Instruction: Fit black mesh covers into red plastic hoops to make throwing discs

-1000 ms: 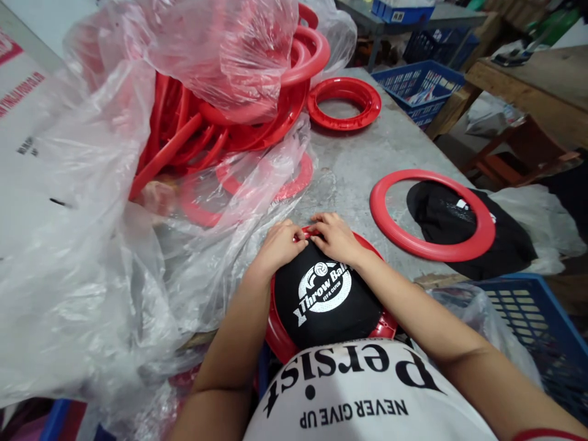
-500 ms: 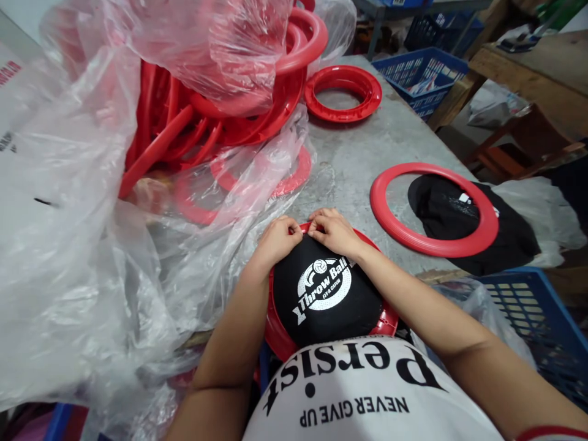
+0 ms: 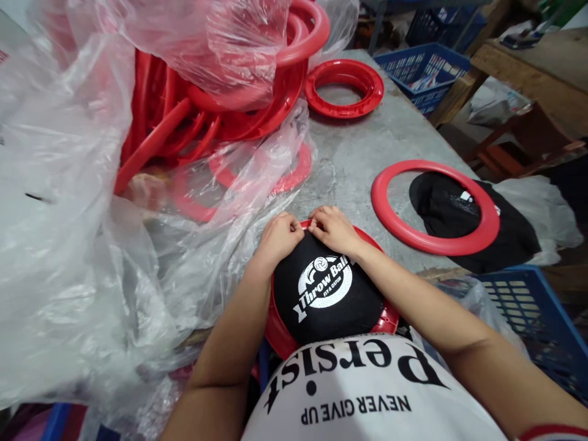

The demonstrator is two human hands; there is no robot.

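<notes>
A black fabric disc [image 3: 340, 312] with a white "Throw Ball" print lies over a red plastic ring [image 3: 281, 334] at the table's front edge, against my shirt. Both hands are at the far rim, close together. My left hand [image 3: 281, 236] pinches the fabric's edge there with closed fingers. Just to its right, my right hand [image 3: 334, 229] also has its fingers closed on the black edge. The fingertips partly hide that stretch of the rim. Red shows around the fabric on the lower left and lower right.
Right of my hands, another red ring [image 3: 381, 199] lies partly over black fabric [image 3: 509, 236]. Stacked red rings [image 3: 342, 110] sit farther back. Plastic bags [image 3: 73, 245] with many red rings [image 3: 156, 135] fill the left. Blue crates [image 3: 528, 306] stand beyond the table's right edge.
My hands keep their pinch at the far rim with hardly any movement. The view has shifted slightly.
</notes>
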